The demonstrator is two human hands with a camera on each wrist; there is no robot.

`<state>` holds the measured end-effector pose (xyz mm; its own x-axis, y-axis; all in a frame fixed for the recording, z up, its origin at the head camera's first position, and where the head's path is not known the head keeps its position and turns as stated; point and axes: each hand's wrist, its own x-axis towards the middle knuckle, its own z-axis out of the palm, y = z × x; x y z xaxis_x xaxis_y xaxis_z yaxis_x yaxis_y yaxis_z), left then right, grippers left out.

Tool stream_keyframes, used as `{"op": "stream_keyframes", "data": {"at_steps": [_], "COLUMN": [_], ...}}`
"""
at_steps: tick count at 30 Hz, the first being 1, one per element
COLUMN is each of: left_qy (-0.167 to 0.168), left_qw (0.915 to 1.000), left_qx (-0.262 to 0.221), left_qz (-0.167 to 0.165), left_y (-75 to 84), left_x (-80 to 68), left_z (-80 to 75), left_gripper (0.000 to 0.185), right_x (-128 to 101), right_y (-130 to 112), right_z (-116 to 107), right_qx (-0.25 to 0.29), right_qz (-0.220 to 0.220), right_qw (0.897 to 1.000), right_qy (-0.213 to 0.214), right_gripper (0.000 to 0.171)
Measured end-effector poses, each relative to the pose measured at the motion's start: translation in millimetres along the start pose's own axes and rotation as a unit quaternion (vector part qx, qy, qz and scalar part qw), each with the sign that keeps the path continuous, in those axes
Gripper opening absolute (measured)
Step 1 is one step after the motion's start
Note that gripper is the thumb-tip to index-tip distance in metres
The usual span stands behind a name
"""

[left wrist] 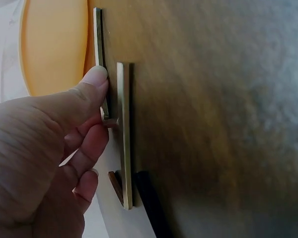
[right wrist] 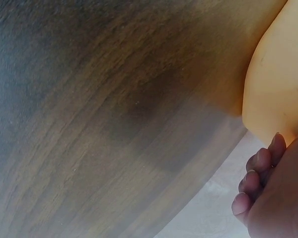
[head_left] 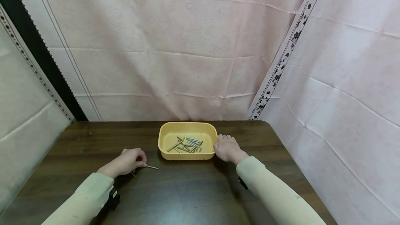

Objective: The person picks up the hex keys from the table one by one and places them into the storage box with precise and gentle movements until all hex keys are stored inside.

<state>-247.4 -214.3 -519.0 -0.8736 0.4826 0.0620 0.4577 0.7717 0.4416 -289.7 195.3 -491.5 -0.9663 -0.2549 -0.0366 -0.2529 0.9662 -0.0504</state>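
Thumb and fingertips of my left hand [head_left: 129,160] pinch a straight-looking metal hex key [left wrist: 98,39] just above the table, in front of and to the left of the yellow tray [head_left: 187,156]. Close under that hand, an L-shaped hex key [left wrist: 125,148] lies on the wood. At the tray's right end is my right hand [head_left: 229,148], its thumb side over the rim and its other fingers outside the wall; the thumb's tip is hidden. Inside the tray lies a loose heap of several silvery and brassy hex keys [head_left: 193,141].
The dark wooden table [head_left: 175,197] has a glossy top and rounded far corners. Pale patterned cloth [head_left: 187,61] hangs behind it and at both sides. A dark strap [head_left: 113,197] sits on the left wrist.
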Motion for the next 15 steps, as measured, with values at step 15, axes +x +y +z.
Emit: {"op": "stream_keyframes", "data": {"at_steps": [15], "left_qy": [-0.003], "left_qw": [0.9996], "left_qx": [-0.006], "left_qz": [-0.026], "left_y": [3.8], "left_x": [-6.0], "left_z": [0.2], "left_gripper": [0.011], "right_x": [-0.2], "right_y": [-1.6], "right_z": [-1.6], "right_qx": [-0.003], "right_qz": [0.005], "right_qw": [1.000], "right_qy": [-0.006], "right_gripper": [0.027]}}
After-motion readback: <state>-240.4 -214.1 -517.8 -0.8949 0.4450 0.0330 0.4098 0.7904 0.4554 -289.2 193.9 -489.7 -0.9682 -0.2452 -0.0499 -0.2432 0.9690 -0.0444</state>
